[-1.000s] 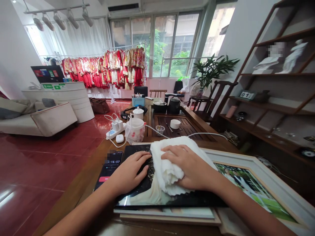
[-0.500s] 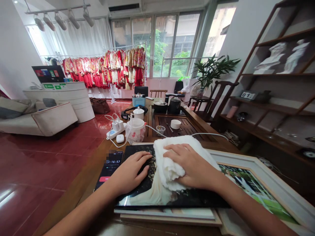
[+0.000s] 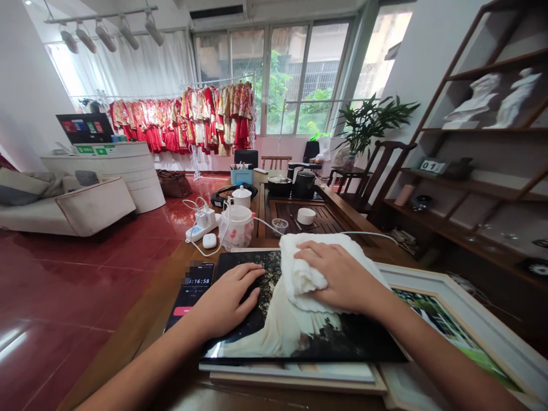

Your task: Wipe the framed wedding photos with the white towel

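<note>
My left hand (image 3: 226,301) lies flat on a glossy black-framed photo panel (image 3: 244,268), fingers together, holding nothing. My right hand (image 3: 338,277) presses a folded white cloth (image 3: 299,274) against the panel's upper right part. The panel's picture shows a white gown (image 3: 274,325) with dark, speckled surroundings. Just left of my left hand, a smartphone (image 3: 190,291) lies on the wooden table, showing a clock or timer. A large white-framed photo (image 3: 466,325) lies under my right forearm's side, partly beyond the view.
Stacked boards lie beneath the panel. Ahead stand a white jug (image 3: 235,225), a power strip (image 3: 200,225) with cables, an earbud case (image 3: 209,241) and a wooden tea tray (image 3: 308,222). A red tiled floor lies left of the table; shelves stand right.
My right hand and the cloth have slid up and to the right across the panel, uncovering more of the gown. My left hand stays put. The phone's display changes from 16:57 to 16:58.
</note>
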`<state>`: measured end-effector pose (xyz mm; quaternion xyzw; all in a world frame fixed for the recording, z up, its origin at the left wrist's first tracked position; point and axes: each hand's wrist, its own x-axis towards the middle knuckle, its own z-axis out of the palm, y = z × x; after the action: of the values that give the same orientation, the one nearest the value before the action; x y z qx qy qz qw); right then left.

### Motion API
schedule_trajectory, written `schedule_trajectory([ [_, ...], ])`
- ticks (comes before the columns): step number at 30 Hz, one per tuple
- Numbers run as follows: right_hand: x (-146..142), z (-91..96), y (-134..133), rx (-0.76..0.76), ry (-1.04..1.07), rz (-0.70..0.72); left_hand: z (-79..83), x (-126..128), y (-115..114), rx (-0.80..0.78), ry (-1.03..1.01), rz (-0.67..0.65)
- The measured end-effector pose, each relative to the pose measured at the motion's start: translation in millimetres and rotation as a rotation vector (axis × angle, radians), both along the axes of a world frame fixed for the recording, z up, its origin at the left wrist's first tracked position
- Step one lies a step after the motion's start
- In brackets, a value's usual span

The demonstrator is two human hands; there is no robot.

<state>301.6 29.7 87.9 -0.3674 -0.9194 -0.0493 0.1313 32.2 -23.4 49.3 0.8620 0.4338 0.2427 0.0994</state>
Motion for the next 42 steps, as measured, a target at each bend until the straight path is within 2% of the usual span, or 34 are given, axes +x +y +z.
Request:
schedule_trajectory([
  [4, 2.9, -2.4, 2.5, 0.042, -0.013, 0.004, -0.3, -0.3, -0.3, 0.008, -0.011, -0.001],
  [10, -15.0, 5.1, -21.6, -0.096, -0.02, 0.145, 1.7, 2.8, 3.0, -0.005, -0.001, -0.002],
  [14, -23.3, 6.5, -31.2, -0.132, -0.008, 0.176, 2.4, 3.8, 5.0, -0.004, 0.0, -0.005],
  [19, -13.1, 4.1, -16.6, -0.128, 0.012, 0.175, 1.0, 2.9, 4.5, 0.0, -0.012, -0.005],
  [25, -2.0, -0.9, -0.3, -0.033, 0.014, 0.077, 0.0, 1.3, 0.8, -0.007, -0.004, 0.003],
  [29, -3.4, -0.1, -2.9, -0.033, 0.003, 0.073, -0.2, 1.5, 1.0, -0.011, 0.005, 0.008],
  [37, -20.7, 5.3, -26.4, -0.12, 0.0, 0.18, 2.8, 4.4, 4.9, -0.014, 0.011, -0.004],
  [42, -16.8, 4.1, -19.2, -0.123, 0.001, 0.164, 1.7, 3.4, 4.6, -0.013, 0.017, -0.006],
])
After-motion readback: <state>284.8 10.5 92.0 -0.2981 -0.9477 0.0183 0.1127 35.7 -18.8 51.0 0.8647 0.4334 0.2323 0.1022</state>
